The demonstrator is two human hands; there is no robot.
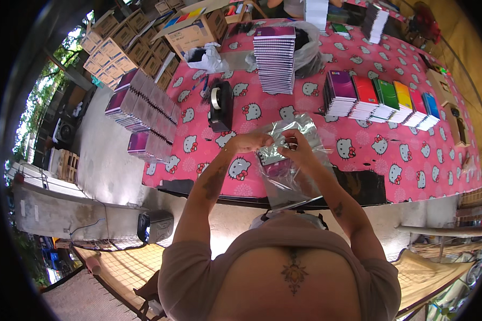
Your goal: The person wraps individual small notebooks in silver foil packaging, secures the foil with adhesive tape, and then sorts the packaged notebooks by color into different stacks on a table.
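**Pinching the bag mouth at the bench edge**

Gripping together, left hand (250, 142) and right hand (299, 150) clamp the clear plastic bag (286, 176), a notebook (276, 167) inside, hanging over the pink bench (359, 160). Slack film could slip or tear; the tape dispenser (220, 106) sits near.

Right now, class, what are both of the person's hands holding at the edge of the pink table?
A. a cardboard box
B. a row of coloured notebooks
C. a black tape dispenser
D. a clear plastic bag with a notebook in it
D: the left hand and right hand grip the clear plastic bag holding a notebook, while the tape dispenser stands apart.
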